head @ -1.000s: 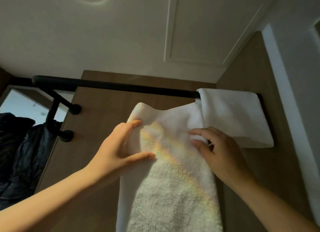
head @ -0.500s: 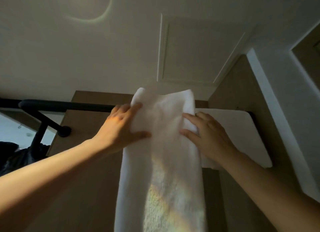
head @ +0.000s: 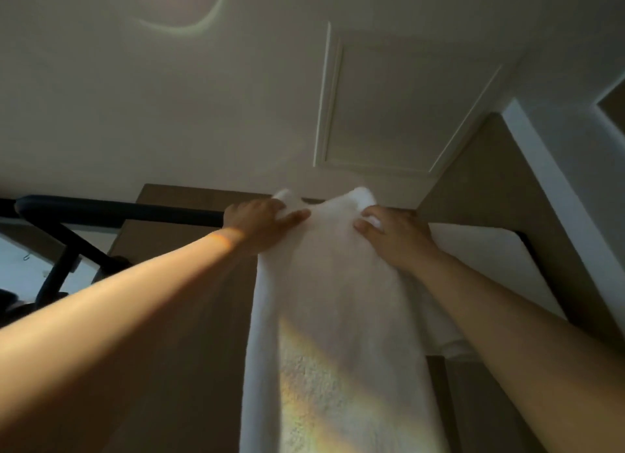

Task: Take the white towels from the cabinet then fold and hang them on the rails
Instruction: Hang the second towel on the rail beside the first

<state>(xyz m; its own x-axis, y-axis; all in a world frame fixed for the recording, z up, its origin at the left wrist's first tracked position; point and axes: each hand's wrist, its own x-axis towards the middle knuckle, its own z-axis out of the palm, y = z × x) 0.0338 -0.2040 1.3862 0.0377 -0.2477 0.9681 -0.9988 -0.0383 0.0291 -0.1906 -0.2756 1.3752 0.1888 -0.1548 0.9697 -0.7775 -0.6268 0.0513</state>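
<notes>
A long white folded towel [head: 338, 317] hangs down the middle of the view, its top end raised at the height of the black rail [head: 118, 209]. My left hand [head: 263, 222] grips the towel's upper left edge, thumb across the front. My right hand [head: 395, 236] grips the upper right edge, fingers curled into the cloth. A second white towel [head: 480, 260] hangs over the rail's right end, just behind my right forearm. The rail section behind the held towel is hidden.
The rail's black brackets [head: 64, 260] run back to the wood panel wall [head: 189, 317] at the left. Dark clothing [head: 10, 304] hangs at the far left. A white wall [head: 558, 195] and ceiling panel [head: 399, 101] close in on the right and above.
Both hands have lifted the towel's top end higher and further forward, up to the rail beside the hung towel. The top edge now sags between my hands.
</notes>
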